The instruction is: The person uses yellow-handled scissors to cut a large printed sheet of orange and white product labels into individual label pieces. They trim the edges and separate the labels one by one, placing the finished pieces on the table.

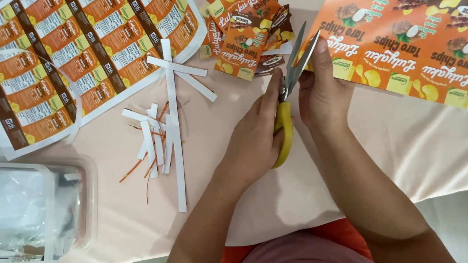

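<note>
My left hand (255, 133) grips the yellow handles of a pair of scissors (291, 75), whose blades are parted and point up toward the left edge of an orange printed label sheet (407, 44). My right hand (323, 85) holds that sheet's left edge, thumb on top beside the blades. Both hands rest over a pale pink cloth-covered surface (406, 142).
A pile of cut orange labels (248, 24) lies above the scissors. A second large label sheet (82, 46) covers the upper left. White and orange paper strips (163, 132) are scattered in the middle. A clear plastic container (23, 210) sits at the lower left.
</note>
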